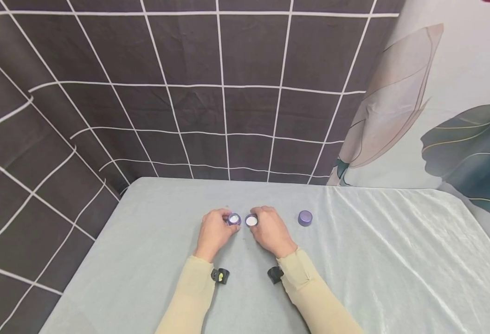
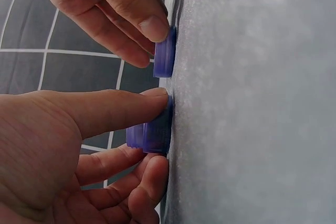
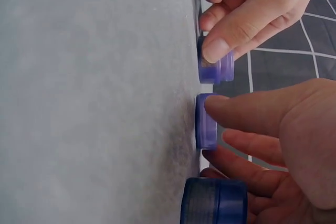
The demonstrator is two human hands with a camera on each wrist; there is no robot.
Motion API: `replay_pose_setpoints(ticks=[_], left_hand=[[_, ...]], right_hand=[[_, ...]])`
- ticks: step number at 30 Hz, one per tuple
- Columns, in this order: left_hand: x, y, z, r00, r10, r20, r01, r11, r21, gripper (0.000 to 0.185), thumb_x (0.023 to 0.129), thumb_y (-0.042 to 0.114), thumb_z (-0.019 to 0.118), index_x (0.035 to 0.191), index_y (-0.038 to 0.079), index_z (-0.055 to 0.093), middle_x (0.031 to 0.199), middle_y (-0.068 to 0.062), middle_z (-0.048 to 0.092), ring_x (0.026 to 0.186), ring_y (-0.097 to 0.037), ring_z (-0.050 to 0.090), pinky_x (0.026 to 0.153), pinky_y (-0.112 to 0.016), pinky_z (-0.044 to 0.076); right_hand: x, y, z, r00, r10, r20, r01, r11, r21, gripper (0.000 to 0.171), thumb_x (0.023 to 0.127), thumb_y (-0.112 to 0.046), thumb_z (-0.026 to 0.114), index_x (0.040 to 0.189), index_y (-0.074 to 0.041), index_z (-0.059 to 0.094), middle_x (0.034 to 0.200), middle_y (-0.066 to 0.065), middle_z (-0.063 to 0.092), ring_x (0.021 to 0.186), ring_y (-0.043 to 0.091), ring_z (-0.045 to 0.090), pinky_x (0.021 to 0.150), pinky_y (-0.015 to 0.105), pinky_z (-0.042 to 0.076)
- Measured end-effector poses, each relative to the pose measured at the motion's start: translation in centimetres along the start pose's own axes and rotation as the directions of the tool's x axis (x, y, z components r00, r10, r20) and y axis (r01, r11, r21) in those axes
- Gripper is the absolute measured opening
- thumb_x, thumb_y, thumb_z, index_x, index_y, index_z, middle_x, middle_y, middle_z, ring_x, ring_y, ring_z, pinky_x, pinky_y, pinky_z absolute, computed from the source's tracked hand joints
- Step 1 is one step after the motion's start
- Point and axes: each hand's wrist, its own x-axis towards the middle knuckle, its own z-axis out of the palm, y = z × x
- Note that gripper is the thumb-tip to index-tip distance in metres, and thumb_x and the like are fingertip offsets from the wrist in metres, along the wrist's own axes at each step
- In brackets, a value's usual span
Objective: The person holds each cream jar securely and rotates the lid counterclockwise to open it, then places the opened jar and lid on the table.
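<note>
Left hand (image 1: 215, 230) has its fingers pinching a purple jar (image 1: 234, 219), right hand (image 1: 270, 229) pinching a lid (image 1: 251, 221), side by side mid-surface (image 1: 366, 260). Another cap (image 1: 305, 218) sits further right.

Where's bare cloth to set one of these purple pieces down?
Crowded at centre: left hand and right hand each grip a small purple piece, with a purple lid just right. Free: the table cloth right of that lid, and the patch left of the left hand.

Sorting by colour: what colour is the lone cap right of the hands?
Purple; the lone cap shows best in the head view.
</note>
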Motion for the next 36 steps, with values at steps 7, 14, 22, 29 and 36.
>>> replay_pose_setpoints(ticks=[7,14,22,29,36], left_hand=[[-0.1,0.3,-0.3,1.0,-0.01,0.012,0.01,1.0,0.011,0.053,0.072,0.012,0.089,0.119,-0.001,0.069,0.107,-0.015,0.073,0.105,-0.034,0.066,0.095,-0.045,0.049],[-0.2,0.7,-0.4,0.999,-0.037,0.014,0.036,0.999,0.04,0.068,0.071,0.014,0.09,0.131,-0.002,0.061,0.122,-0.02,0.062,0.115,-0.037,0.06,0.101,-0.047,0.046],[-0.4,1.5,-1.0,0.999,-0.035,-0.011,0.035,0.999,0.037,0.071,0.071,0.014,0.089,0.135,0.002,0.06,0.132,-0.02,0.057,0.124,-0.037,0.055,0.106,-0.046,0.042],[-0.6,2.0,-1.0,1.0,-0.008,-0.026,0.009,0.999,0.037,0.068,0.072,0.014,0.089,0.133,0.005,0.062,0.131,-0.017,0.059,0.122,-0.035,0.057,0.104,-0.046,0.044],[-0.9,2.7,-1.0,0.998,0.044,-0.041,-0.044,0.999,-0.003,0.062,0.072,0.013,0.088,0.129,0.004,0.065,0.127,-0.015,0.062,0.115,-0.034,0.061,0.099,-0.045,0.047]], right_hand=[[-0.3,0.1,-0.8,1.0,0.013,-0.01,-0.013,1.0,0.021,0.038,0.082,-0.008,0.078,0.116,0.006,0.068,0.115,0.019,0.069,0.115,0.037,0.061,0.102,0.046,0.046],[-0.6,0.5,-1.7,0.999,0.019,-0.03,-0.018,1.0,0.018,0.04,0.082,-0.011,0.079,0.117,0.004,0.068,0.117,0.018,0.068,0.116,0.037,0.06,0.102,0.046,0.045],[-0.9,1.0,-2.5,0.997,-0.018,-0.08,0.02,1.0,0.021,0.036,0.083,-0.009,0.076,0.115,0.005,0.068,0.113,0.018,0.069,0.11,0.037,0.062,0.098,0.046,0.047],[-1.2,1.2,-3.6,0.996,-0.009,-0.093,0.012,0.999,0.033,0.033,0.088,-0.011,0.073,0.117,0.003,0.068,0.116,0.017,0.069,0.114,0.037,0.061,0.099,0.047,0.046],[-1.5,1.5,-4.4,0.995,0.005,-0.1,-0.001,0.999,0.039,0.03,0.091,-0.011,0.07,0.118,0.003,0.068,0.117,0.017,0.068,0.115,0.037,0.061,0.099,0.048,0.047]])
